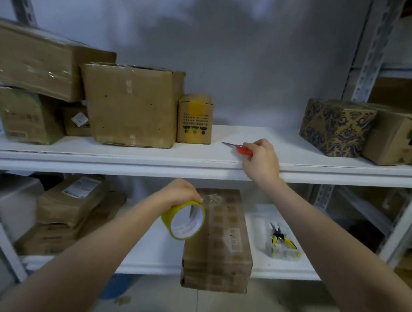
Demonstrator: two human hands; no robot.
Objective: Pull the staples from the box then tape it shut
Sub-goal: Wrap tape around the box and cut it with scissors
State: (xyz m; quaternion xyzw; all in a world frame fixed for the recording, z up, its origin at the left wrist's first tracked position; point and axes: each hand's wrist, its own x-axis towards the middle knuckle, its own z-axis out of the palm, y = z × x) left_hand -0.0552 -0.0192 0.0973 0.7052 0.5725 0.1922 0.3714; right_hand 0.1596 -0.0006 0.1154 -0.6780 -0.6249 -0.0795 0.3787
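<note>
Lower shelf [282, 268]: box [222, 236] beside left hand [180, 192] gripping tape [166, 222]; right hand [263, 159] grips red tool [242, 149].

upper shelf [289, 147] mid: free | flanks: small box [195, 119], patterned box [336, 126] | lower mid: box [219, 233]

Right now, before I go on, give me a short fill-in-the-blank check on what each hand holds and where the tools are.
1. The left hand grips a roll of tape coloured ____.
2. The right hand holds a pointed tool whose handle is ____.
3. The pliers lie in a clear tray on the ____ of the two shelves.
4. The long box beneath the tape stands to the ____ of that tray.

Missing words: yellow; red; lower; left.
</note>
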